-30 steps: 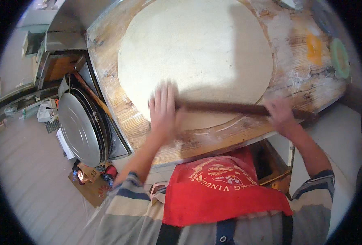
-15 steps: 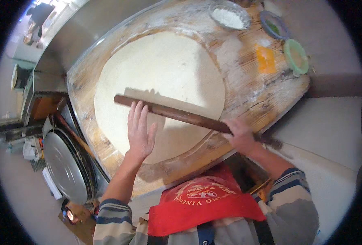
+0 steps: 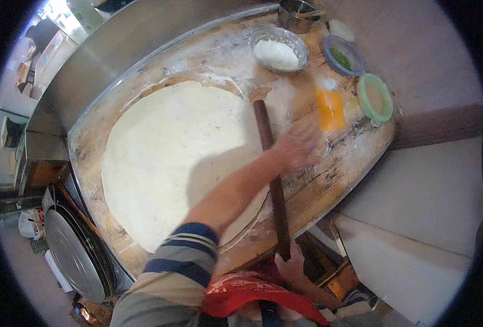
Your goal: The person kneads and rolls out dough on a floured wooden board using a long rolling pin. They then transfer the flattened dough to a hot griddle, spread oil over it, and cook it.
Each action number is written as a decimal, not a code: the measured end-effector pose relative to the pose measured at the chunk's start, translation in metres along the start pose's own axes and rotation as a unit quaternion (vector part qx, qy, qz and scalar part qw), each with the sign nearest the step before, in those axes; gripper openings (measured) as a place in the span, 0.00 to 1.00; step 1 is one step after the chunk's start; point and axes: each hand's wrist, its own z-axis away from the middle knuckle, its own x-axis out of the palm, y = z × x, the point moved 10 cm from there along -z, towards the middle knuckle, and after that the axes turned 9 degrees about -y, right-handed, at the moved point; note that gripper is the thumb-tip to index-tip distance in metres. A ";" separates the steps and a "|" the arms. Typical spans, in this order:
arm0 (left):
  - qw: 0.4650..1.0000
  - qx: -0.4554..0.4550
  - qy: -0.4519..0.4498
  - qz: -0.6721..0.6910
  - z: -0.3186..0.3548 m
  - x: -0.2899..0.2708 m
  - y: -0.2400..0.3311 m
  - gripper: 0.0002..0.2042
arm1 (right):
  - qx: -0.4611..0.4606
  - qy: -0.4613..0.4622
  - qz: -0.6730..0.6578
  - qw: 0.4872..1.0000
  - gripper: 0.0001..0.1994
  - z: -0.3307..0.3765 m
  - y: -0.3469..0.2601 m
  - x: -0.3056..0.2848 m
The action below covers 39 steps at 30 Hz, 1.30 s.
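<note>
Head view: looks down on a floured work table (image 3: 356,155) with a big sheet of dough (image 3: 149,163) on its left part.
Right hand: low at the table's near edge, the hand (image 3: 290,265) has its fingers wrapped round the near end of a rolling pin (image 3: 278,210).
Left hand: reaching across the dough, its wrist crossing above the pin, the hand (image 3: 298,146) is blurred just beside a yellow-orange flat piece (image 3: 331,110); whether its fingers are spread or together, or touch anything, I cannot tell.
Rolling pin: dark brown, slim and straight, pointing away from the person along the dough's right side; whether it rests on the wood is unclear.
Dough: pale, thin, smooth and roughly round, with a forearm's shadow on its right half.
Table: grained wood, scuffed and dusted white.
Far right corner: a clear bowl (image 3: 305,50) of white powder, a metal pot (image 3: 296,23), a blue-rimmed bowl (image 3: 355,56) with green bits, and a light green bowl (image 3: 363,99).
Clothing: striped sleeve (image 3: 179,253) and red apron (image 3: 247,297).
Room: a grey metal panel (image 3: 138,46) behind the table, round metal pans (image 3: 70,253) standing on edge at left, a white surface (image 3: 416,185) at right.
</note>
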 end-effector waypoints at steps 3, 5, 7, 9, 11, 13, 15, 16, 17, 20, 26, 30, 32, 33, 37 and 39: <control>0.995 0.029 0.058 0.076 -0.011 -0.016 0.041 0.34 | 0.014 0.006 -0.016 1.000 0.36 0.004 0.015 -0.014; 0.988 0.052 0.073 0.126 0.043 -0.036 0.047 0.32 | -0.045 0.008 -0.073 0.996 0.37 0.001 0.011 -0.027; 0.997 0.005 0.060 0.044 0.107 -0.060 0.029 0.31 | -0.027 -0.012 -0.043 0.999 0.36 0.002 0.023 -0.017; 0.990 -0.010 0.137 -0.029 0.170 -0.084 -0.001 0.32 | -0.032 -0.034 -0.021 0.999 0.35 0.003 0.027 -0.010; 0.987 -0.132 0.007 -0.092 0.172 -0.080 -0.028 0.36 | -0.050 -0.061 -0.012 0.997 0.34 0.005 0.018 0.000; 0.983 -0.038 -0.026 -0.178 0.135 -0.059 -0.029 0.37 | -0.049 -0.041 -0.007 0.998 0.34 0.011 0.012 0.001; 0.989 -0.010 0.060 -0.134 0.083 -0.041 -0.022 0.34 | -0.021 -0.023 -0.009 0.999 0.33 0.011 0.003 -0.006; 0.993 -0.011 0.071 -0.089 0.055 -0.038 -0.015 0.33 | -0.023 -0.018 -0.016 0.999 0.33 0.015 0.003 -0.005; 0.995 -0.007 0.084 -0.047 0.035 -0.043 -0.008 0.33 | -0.029 -0.008 -0.023 0.999 0.33 0.016 0.009 -0.009; 0.994 0.044 0.101 0.016 0.060 -0.094 0.043 0.31 | -0.032 -0.019 -0.022 0.999 0.34 0.030 0.030 -0.008; 0.978 -0.159 -0.039 -0.129 0.269 -0.096 0.009 0.39 | -0.062 -0.127 -0.014 0.990 0.35 0.062 0.058 0.061; 0.968 -0.187 -0.135 -0.098 0.320 -0.035 0.019 0.44 | -0.091 -0.183 -0.036 0.978 0.34 0.069 0.040 0.094; 0.985 -0.125 -0.095 -0.075 0.245 -0.041 0.040 0.44 | -0.038 -0.170 0.007 0.985 0.34 0.073 0.049 0.088; 0.997 -0.070 -0.019 -0.030 0.222 -0.021 0.041 0.40 | -0.011 -0.168 0.032 0.985 0.34 0.077 0.051 0.081; 0.996 0.038 0.075 0.008 0.139 -0.028 0.091 0.34 | -0.089 -0.044 0.033 0.995 0.32 0.061 0.021 0.029; 0.996 0.057 0.061 0.030 0.146 -0.057 0.104 0.32 | -0.058 -0.047 -0.020 0.997 0.31 0.037 -0.011 0.013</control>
